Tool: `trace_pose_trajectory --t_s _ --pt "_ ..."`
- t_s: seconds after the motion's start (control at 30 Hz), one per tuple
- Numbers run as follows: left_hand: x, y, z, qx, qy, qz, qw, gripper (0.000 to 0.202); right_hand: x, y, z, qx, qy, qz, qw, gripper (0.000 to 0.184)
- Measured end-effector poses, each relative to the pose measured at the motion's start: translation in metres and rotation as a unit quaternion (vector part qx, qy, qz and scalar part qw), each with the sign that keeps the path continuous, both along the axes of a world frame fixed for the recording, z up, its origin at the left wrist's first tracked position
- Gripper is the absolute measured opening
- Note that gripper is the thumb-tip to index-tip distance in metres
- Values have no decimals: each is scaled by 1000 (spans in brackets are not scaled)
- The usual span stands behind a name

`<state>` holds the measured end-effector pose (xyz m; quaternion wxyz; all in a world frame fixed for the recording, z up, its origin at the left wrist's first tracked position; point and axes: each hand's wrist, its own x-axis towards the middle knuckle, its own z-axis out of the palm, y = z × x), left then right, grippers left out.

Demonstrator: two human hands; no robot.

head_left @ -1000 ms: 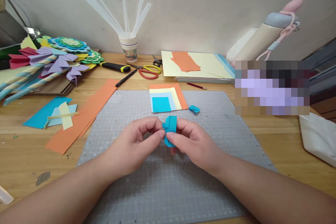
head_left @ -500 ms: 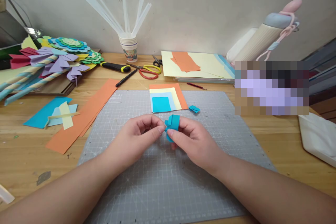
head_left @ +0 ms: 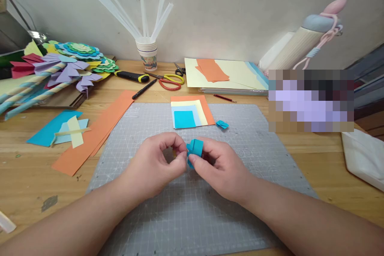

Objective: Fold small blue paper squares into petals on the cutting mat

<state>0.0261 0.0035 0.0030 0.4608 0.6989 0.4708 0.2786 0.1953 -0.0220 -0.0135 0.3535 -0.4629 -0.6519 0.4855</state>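
Note:
A small folded piece of blue paper (head_left: 196, 147) is held above the grey cutting mat (head_left: 192, 216). My right hand (head_left: 223, 164) grips it, thumb in front and fingers behind. The thumb and forefinger of my left hand (head_left: 160, 160) are pinched together at the paper's left edge; what lies between those fingertips is too small to make out. Beyond my hands lies a stack of square papers (head_left: 184, 119) in orange, yellow, light blue and blue. Another small folded blue paper (head_left: 222, 124) rests to the right of that stack.
Orange strips (head_left: 99, 132) and blue paper (head_left: 55, 128) lie at left, near paper flowers (head_left: 69, 64). Behind the mat are a utility knife (head_left: 132, 76), scissors (head_left: 171, 81), a pen (head_left: 144, 89) and a cup of white strips (head_left: 147, 54). A white tray (head_left: 364, 160) stands right.
Both hands have shifted slightly down toward me, and the folded blue paper has moved down with them. My left fingers are more curled than before.

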Motion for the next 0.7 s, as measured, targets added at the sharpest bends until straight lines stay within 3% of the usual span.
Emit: trace_pose_trajectory --t_s 0.17,0.27,0.4,0.5,0.7 --pt "1 -5 -1 51 39 5 998 12 -1 -4 0 65 -60 1 996 22" --pt "1 -4 0 46 21 10 999 11 -1 -4 1 39 -47 -12 998 19" --pt "-1 2 1 -83 -83 10 993 13 -1 -1 2 -53 18 -47 997 14" --pt "-4 7 -3 -185 -153 -9 971 16 0 1 2 -69 44 -58 995 14" --pt "-9 13 -14 -254 -215 -48 942 14 1 0 2 -64 56 -52 995 14"
